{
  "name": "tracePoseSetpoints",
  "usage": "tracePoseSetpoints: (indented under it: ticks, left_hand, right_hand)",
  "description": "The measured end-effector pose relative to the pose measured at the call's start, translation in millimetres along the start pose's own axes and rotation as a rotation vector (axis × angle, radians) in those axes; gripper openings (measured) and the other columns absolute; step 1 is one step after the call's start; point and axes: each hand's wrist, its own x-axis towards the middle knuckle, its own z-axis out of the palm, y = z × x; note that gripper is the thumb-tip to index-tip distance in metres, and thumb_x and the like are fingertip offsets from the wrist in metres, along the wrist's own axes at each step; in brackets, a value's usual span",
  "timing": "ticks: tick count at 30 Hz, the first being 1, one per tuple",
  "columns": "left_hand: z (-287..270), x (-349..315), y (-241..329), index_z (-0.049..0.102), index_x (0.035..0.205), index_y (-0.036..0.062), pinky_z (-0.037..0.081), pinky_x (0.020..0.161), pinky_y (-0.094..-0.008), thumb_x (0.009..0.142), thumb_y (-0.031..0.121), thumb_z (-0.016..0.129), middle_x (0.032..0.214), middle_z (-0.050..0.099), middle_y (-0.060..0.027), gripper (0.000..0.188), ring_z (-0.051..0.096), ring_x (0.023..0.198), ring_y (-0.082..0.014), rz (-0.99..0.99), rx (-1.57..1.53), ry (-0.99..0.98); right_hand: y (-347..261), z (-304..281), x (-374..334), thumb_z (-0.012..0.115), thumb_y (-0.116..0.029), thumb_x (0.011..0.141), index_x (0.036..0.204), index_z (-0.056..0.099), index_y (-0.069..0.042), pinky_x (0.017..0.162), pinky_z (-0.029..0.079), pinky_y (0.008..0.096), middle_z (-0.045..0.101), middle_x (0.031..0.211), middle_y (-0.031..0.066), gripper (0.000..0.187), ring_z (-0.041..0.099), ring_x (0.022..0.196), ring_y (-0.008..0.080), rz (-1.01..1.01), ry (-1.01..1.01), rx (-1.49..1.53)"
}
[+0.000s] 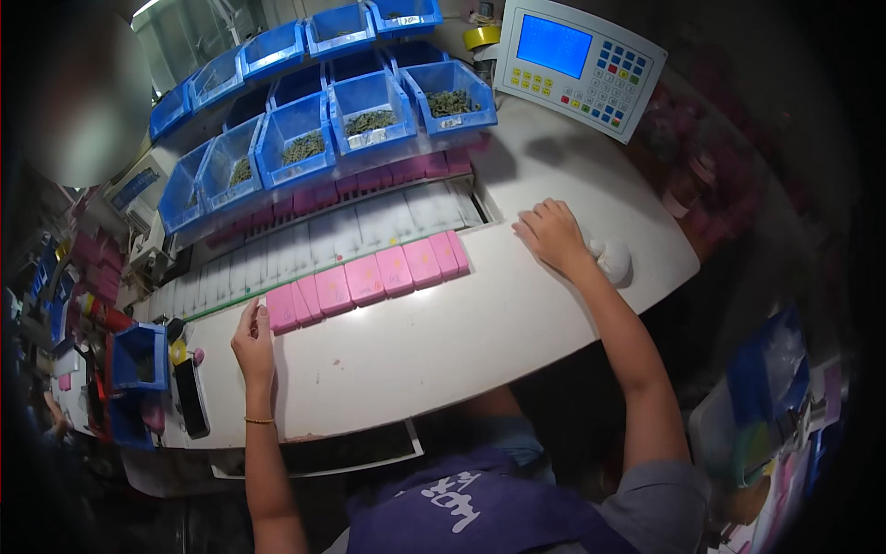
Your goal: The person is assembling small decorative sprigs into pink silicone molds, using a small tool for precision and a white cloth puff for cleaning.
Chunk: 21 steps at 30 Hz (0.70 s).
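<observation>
A row of pink blocks (pixel 363 279) lies along the white worktop, below a strip of white slots (pixel 314 238) with a green edge. At the row's left end is my left hand (pixel 254 343), upright beside the last block. Its thumb and fingers are closed together, and what they hold, if anything, is too small to make out. My right hand (pixel 554 236) rests on the worktop to the right of the row, fingers apart and nothing visible in it. Just beside its wrist sits a round white lump, like a filled bag (pixel 613 261).
Blue bins (pixel 293 148) with small greenish parts stand in two tiers behind the slots. A keypad unit with a blue screen (pixel 581 65) is at the back right. A phone (pixel 192 397) and another blue bin (pixel 138 357) are at the left edge. An open drawer (pixel 369 454) juts out below.
</observation>
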Motion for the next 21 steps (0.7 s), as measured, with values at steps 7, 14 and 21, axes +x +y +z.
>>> tracePoseSetpoints:
  ticks: [7,14,21]
  left_hand:
    - [29.2,93.2,6.5,0.047,0.14,0.0003,0.029,0.112,-0.046,0.092,0.037,0.064,0.142,0.046,-0.0251,0.063,0.037,0.136,-0.038,0.532,0.781,0.04]
    - [114.5,192.6,20.2,0.058,0.13,0.0082,0.036,0.105,-0.0498,0.087,0.052,0.066,0.128,0.059,-0.0219,0.062,0.051,0.121,-0.041,0.602,0.769,-0.308]
    - [140.8,234.6,-14.5,0.067,0.116,0.0069,0.039,0.104,-0.045,0.086,0.046,0.071,0.119,0.065,-0.0155,0.05,0.056,0.117,-0.0352,0.668,0.585,-0.259]
  right_hand:
    - [-11.9,69.3,108.7,0.065,-0.05,0.087,0.136,0.051,-0.003,0.109,0.035,0.0457,0.048,0.138,0.0242,0.068,0.043,0.127,0.042,0.354,-0.043,0.267]
    - [15.8,133.1,164.3,0.059,-0.054,0.09,0.142,0.047,-0.006,0.115,0.028,0.0469,0.042,0.149,0.0194,0.072,0.035,0.138,0.0385,0.114,-0.103,0.245]
    - [24.8,136.9,198.2,0.053,-0.049,0.092,0.14,0.05,-0.01,0.114,0.028,0.0434,0.042,0.15,0.0163,0.061,0.036,0.139,0.0336,0.201,-0.142,0.142]
